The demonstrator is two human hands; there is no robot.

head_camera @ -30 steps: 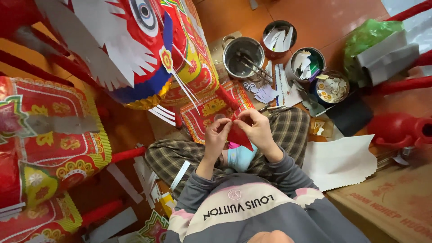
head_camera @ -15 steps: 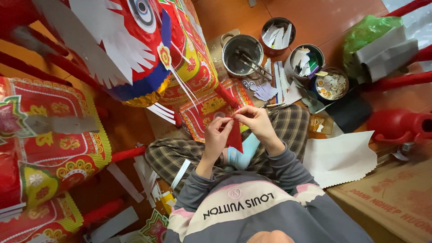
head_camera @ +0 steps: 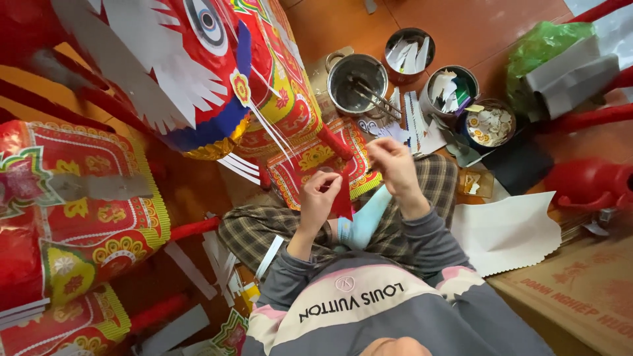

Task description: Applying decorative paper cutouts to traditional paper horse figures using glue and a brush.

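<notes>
Two hands up over the lap, person seated on floor, view from above.

L hand [head_camera: 321, 191]: fingers together, pinched on top edge of red paper [head_camera: 342, 198]. Paper hangs down from the pinch, pointed, just above a pale blue sheet [head_camera: 364, 221] lying on the checked trousers [head_camera: 264, 227].

R hand [head_camera: 393, 158]: raised a bit higher than L, apart from it. Fingers together at tips, as if nipping sth small; can't tell what, too small to see. Not touching red paper as far as visible.

Behind hands, on floor: patterned red/yellow panel [head_camera: 310, 161], flat, partly under a big red lantern head [head_camera: 217, 72] w/ painted eye, white fringe, blue rim. Red stick [head_camera: 333, 142] slants across panel.

Beyond R hand: steel pot [head_camera: 343, 82] w/ tools inside; 3 round tins w/ paper scraps: tin 1 [head_camera: 410, 49], tin 2 [head_camera: 448, 89], tin 3 [head_camera: 488, 125], in a loose row going right. White cut-outs [head_camera: 412, 122] between pot and tins.

Far right: green bag [head_camera: 541, 49], red stool legs [head_camera: 580, 118], white paper sheet [head_camera: 504, 234] w/ zigzag edge next to R knee, cardboard [head_camera: 580, 290] at corner.

Left: more red/yellow printed panels [head_camera: 72, 211] stacked, white strips [head_camera: 217, 264] scattered near L knee.
</notes>
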